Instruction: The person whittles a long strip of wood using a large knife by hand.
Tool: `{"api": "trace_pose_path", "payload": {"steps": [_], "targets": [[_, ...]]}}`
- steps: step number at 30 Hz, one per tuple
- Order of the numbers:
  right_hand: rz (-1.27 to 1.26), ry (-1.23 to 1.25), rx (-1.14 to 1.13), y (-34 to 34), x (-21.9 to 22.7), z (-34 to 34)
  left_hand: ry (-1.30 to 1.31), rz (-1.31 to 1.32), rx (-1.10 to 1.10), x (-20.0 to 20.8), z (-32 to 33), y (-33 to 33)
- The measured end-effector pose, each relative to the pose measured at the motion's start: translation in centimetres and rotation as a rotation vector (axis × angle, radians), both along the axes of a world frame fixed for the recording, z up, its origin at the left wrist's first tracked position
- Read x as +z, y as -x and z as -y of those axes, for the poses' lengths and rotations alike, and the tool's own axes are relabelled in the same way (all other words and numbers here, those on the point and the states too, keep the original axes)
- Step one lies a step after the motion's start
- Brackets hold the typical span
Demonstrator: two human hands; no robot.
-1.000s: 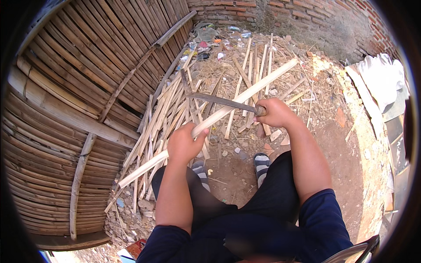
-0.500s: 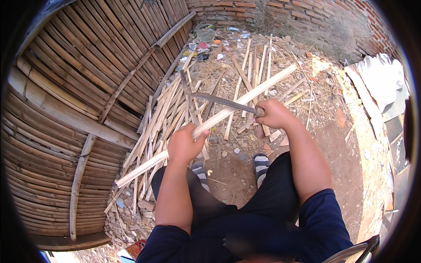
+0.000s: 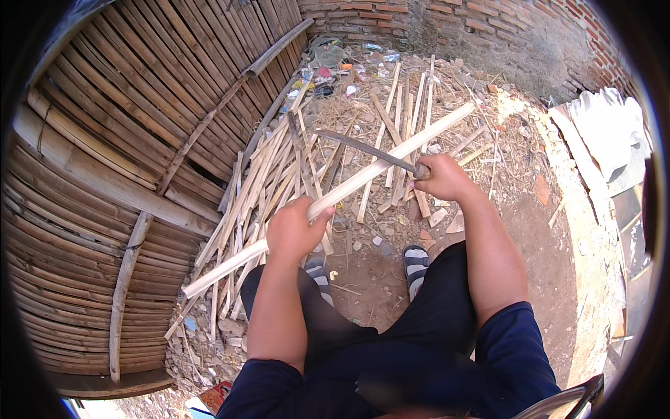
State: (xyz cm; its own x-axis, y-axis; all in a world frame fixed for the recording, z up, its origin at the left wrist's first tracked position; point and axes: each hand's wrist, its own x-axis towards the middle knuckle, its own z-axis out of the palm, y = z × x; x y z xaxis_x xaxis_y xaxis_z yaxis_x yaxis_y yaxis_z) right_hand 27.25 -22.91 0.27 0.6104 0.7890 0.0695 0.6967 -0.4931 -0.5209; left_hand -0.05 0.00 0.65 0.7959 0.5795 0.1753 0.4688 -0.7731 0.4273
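My left hand (image 3: 292, 230) is closed around a long pale wooden strip (image 3: 359, 178), which slants from the lower left up to the far right. In my right hand (image 3: 441, 177) is the handle of a machete (image 3: 368, 149) with a dark, narrow blade. The blade lies across the strip beyond my left hand and points to the left. Whether its edge touches or bites into the wood I cannot tell. My palm and fingers hide the part of the strip in my left grip.
Many split wooden strips (image 3: 262, 185) lie heaped on the left beside a bamboo-slat wall (image 3: 125, 153). More sticks, straw and litter cover the ground ahead, up to a brick wall (image 3: 481, 31). White sheeting (image 3: 606, 129) hangs at the right. My sandalled feet stand on bare dirt.
My right hand has moved slightly to the right and up, and the machete has shifted along the strip with it. My left hand and the strip stay nearly in place.
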Motion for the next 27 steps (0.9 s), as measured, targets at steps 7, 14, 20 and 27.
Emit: {"api": "trace_pose_path", "payload": {"steps": [7,14,20,27], "targets": [[-0.017,0.083,0.104,1.4,0.6,-1.2,0.03,-0.003,0.012,-0.1,-0.1,0.0],[-0.032,0.063,0.008,0.4,0.9,0.0,0.02,0.03,-0.016,-0.4,-0.1,0.0],[-0.007,-0.016,-0.037,-0.1,0.0,0.2,0.015,-0.003,0.001,-0.1,0.0,-0.1],[-0.03,0.166,0.096,1.9,1.8,-1.2,0.017,-0.017,0.001,-0.2,-0.2,0.1]]}}
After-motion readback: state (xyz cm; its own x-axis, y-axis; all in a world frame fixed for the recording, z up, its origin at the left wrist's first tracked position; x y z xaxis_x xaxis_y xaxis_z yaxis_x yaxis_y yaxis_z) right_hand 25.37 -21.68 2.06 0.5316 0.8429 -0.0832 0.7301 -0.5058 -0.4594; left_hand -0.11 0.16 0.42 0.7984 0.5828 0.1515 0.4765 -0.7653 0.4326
